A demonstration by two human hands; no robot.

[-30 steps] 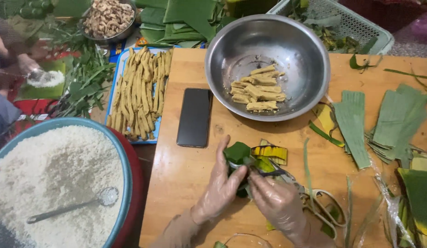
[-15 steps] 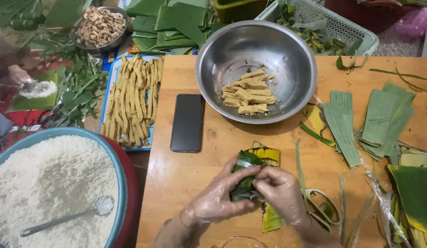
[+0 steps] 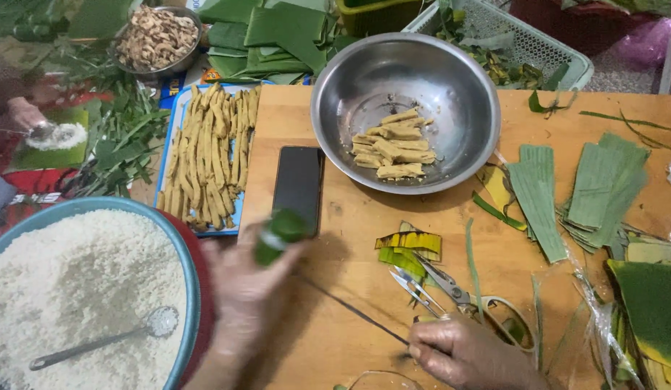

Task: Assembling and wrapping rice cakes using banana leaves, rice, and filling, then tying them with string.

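Observation:
My left hand (image 3: 249, 289), blurred by motion, holds a green leaf-wrapped parcel (image 3: 279, 235) over the left edge of the wooden table (image 3: 350, 318), beside the basin of white rice (image 3: 75, 289). My right hand (image 3: 465, 354) rests low on the table and pinches a thin dark string (image 3: 350, 310) that runs up and left toward the parcel. Scissors (image 3: 436, 285) lie just above my right hand, next to yellow-green leaf trimmings (image 3: 408, 245).
A steel bowl (image 3: 451, 65) holds yellowish strips; a black phone (image 3: 298, 184) lies left of it. A blue tray of strips (image 3: 209, 155), folded leaves (image 3: 278, 32), cut leaf pieces (image 3: 566, 191), a spoon (image 3: 97, 343) in the rice. Another person's hand (image 3: 25, 112) at far left.
Both hands were together wrapping the parcel at the table's middle. My left hand has carried it left toward the rice; my right hand has dropped back, drawing the string out.

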